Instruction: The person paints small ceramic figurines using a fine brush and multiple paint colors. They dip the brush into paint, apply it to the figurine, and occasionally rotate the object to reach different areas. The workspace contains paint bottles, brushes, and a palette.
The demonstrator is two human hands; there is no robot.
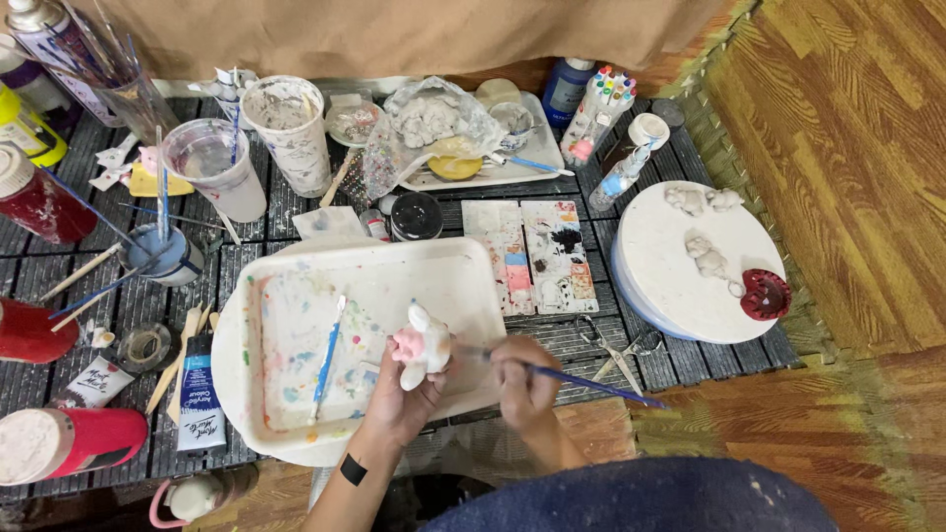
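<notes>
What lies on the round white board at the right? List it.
On the round white board lie three small unpainted clay figures: two at the top edge, one near the middle. A red dish sits at its right rim. The surface beneath them is covered.

Your left hand grips a matt, chalky white figurine with a dull pink painted patch; your right hand holds a smooth blue-handled brush. Under them lies a paint-smeared white plastic tray on dark slatted matting. Far right, glossy wood flooring; nearer, a matt white round board carrying rough unpainted clay pieces.
</notes>
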